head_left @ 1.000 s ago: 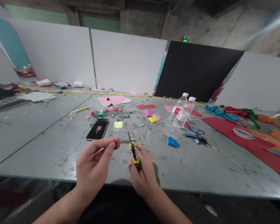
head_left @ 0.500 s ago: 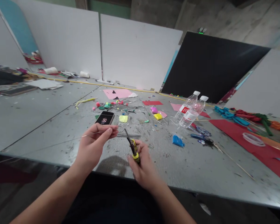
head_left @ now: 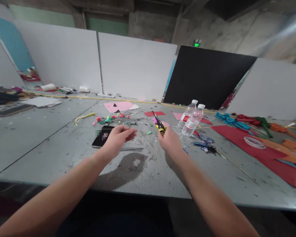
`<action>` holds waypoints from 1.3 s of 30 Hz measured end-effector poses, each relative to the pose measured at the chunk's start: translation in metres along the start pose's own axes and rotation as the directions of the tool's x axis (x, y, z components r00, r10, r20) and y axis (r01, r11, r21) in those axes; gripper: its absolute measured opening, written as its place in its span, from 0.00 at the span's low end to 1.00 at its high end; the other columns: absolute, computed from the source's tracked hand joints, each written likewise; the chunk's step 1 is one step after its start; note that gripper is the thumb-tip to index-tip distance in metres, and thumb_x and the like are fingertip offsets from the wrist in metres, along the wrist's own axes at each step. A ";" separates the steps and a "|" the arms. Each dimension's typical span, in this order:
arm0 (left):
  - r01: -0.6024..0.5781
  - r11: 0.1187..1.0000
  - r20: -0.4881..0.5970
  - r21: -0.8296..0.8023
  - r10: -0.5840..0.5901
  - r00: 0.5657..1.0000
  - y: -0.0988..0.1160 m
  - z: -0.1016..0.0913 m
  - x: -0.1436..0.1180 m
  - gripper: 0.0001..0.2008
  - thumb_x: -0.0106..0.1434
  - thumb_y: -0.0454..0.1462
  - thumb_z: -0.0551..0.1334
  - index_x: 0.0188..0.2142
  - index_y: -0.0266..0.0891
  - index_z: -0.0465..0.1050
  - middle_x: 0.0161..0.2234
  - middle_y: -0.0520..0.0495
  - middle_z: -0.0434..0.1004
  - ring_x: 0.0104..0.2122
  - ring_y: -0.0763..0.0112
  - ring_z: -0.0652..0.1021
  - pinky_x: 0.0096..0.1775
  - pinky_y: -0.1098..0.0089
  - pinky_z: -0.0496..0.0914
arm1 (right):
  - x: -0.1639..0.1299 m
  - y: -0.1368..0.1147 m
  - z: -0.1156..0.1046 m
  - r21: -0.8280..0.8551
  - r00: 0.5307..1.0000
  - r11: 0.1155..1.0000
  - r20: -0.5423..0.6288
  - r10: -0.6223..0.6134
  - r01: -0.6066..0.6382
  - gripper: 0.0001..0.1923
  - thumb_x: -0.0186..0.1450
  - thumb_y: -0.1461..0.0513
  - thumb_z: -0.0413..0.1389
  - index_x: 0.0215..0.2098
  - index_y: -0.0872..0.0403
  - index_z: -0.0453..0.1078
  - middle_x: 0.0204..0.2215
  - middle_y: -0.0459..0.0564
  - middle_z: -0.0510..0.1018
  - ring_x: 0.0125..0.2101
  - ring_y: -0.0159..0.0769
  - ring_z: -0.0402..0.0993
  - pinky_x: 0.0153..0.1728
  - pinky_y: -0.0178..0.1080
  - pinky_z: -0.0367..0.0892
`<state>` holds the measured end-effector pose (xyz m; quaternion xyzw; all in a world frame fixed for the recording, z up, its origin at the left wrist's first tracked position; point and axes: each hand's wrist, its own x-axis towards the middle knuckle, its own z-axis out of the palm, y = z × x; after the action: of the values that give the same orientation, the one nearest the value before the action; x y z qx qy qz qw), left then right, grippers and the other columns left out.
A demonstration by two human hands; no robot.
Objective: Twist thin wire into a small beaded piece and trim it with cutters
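My left hand (head_left: 119,137) hovers over the table beside a black phone (head_left: 101,137), its thumb and fingers pinched together. Whatever lies in that pinch is too thin or too hidden to make out. Held up in my right hand (head_left: 169,141) are yellow-and-black pliers (head_left: 160,124), jaws pointing away from me and up to the left. A gap separates the pliers from my left hand. Several thin wires (head_left: 132,149) lie on the table just below my left fingers. A pink clay packet (head_left: 155,121) shows beside the pliers.
Two clear bottles (head_left: 191,123) stand right of the pliers. Blue-handled pliers (head_left: 199,144) lie near them. Small coloured clay pieces (head_left: 110,119) and pink paper (head_left: 118,106) are further back. At right are red sheets (head_left: 228,135) and a tape roll (head_left: 254,142).
My right hand has carried the pliers forward and right, away from my left hand. My left hand has moved slightly right; the wire seen in it before no longer shows. The view has tilted upward.
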<state>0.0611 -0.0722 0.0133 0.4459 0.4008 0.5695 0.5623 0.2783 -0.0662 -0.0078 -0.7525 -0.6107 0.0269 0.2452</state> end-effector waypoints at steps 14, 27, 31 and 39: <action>0.086 0.981 0.089 -0.172 -0.072 0.993 -0.031 -0.016 0.040 0.25 0.36 0.35 0.80 0.22 0.37 0.64 0.28 0.45 0.81 0.23 0.78 0.75 0.29 0.74 0.70 | 0.022 0.004 0.034 -0.257 0.973 0.964 0.232 -0.010 0.071 0.24 0.70 0.54 0.55 0.56 0.63 0.70 0.50 0.71 0.78 0.53 0.56 0.76 0.47 0.46 0.69; 0.036 0.999 0.094 0.019 -0.038 0.995 -0.038 -0.025 0.044 0.23 0.34 0.42 0.82 0.22 0.35 0.72 0.20 0.51 0.75 0.22 0.77 0.74 0.28 0.74 0.68 | 0.012 -0.059 0.045 0.377 0.860 0.815 0.082 -0.503 0.441 0.11 0.67 0.63 0.50 0.31 0.54 0.72 0.25 0.46 0.76 0.27 0.33 0.67 0.31 0.34 0.56; -0.051 0.978 0.161 0.205 0.018 0.987 -0.044 -0.026 0.044 0.21 0.37 0.43 0.81 0.23 0.35 0.75 0.20 0.50 0.76 0.22 0.77 0.73 0.28 0.74 0.66 | 0.002 -0.052 0.065 0.408 0.834 0.778 0.068 -0.548 0.478 0.11 0.66 0.63 0.50 0.30 0.55 0.72 0.27 0.48 0.76 0.30 0.34 0.67 0.32 0.35 0.55; -0.129 0.935 0.225 0.331 0.054 0.973 -0.042 -0.025 0.043 0.17 0.42 0.45 0.79 0.23 0.37 0.77 0.21 0.49 0.76 0.23 0.73 0.73 0.29 0.72 0.66 | 0.009 -0.043 0.070 0.467 0.825 0.751 0.078 -0.560 0.466 0.14 0.66 0.61 0.49 0.23 0.54 0.66 0.20 0.43 0.66 0.25 0.31 0.60 0.30 0.35 0.51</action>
<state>0.0508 -0.0260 -0.0314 0.6136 0.4101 0.4656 0.4884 0.2175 -0.0281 -0.0494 -0.4742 -0.7957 0.1721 0.3351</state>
